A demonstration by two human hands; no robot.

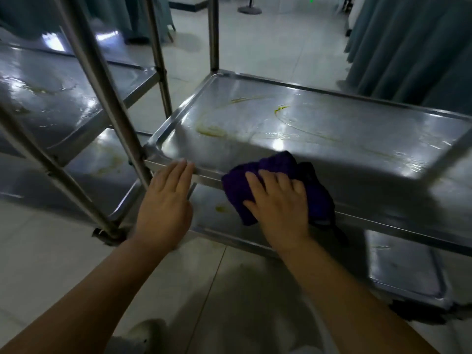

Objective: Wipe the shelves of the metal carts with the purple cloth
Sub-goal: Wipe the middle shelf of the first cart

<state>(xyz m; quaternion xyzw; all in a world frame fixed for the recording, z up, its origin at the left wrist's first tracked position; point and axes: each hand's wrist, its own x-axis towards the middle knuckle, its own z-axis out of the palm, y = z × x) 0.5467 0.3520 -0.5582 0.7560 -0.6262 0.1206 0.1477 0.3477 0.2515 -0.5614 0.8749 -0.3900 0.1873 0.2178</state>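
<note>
Wiping barely begun: purple cloth (pixel 275 185) at near rim of cart shelf (pixel 332 129), under flat-pressing right hand (pixel 278 200). Yellow smears (pixel 212 131) beyond cloth unwiped. Left hand (pixel 166 198) flat, fingers together, on rim left of cloth. Neighbouring cart shelf (pixel 51 98) left of it also smeared.

Your nearer cart's middle shelf (pixel 319 118) carries yellowish smears toward its far-left corner and a thin curved streak across its middle. The purple cloth (pixel 275 169) lies bunched over its near edge, your right hand (pixel 278 200) pressing on it. Your left hand (pixel 166 200) has its fingertips at the near-left corner. The lower shelf (pixel 398 264) beneath shows faint stains.
</note>
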